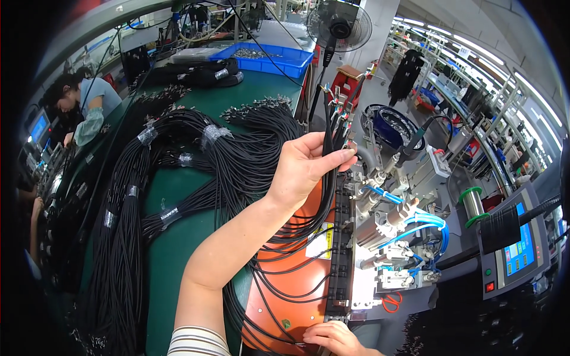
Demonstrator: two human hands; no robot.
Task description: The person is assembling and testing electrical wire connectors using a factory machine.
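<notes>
Your left hand (304,163) pinches black cables (326,196) over the orange panel (300,310); likely light and limp, they're best held just below their wire ends (339,115). Whether your right hand (335,337) grips anything is unclear.

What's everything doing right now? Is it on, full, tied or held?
Left hand: closed on the raised black cables
Right hand: at the near end of the orange board, grip unclear
Cable bundles: tied with clear wrap
Blue bin: holding small silvery parts
Spool: wound with silvery wire
Screen: lit
Ceiling lights: on
Fan: can't tell whether it's spinning
</notes>
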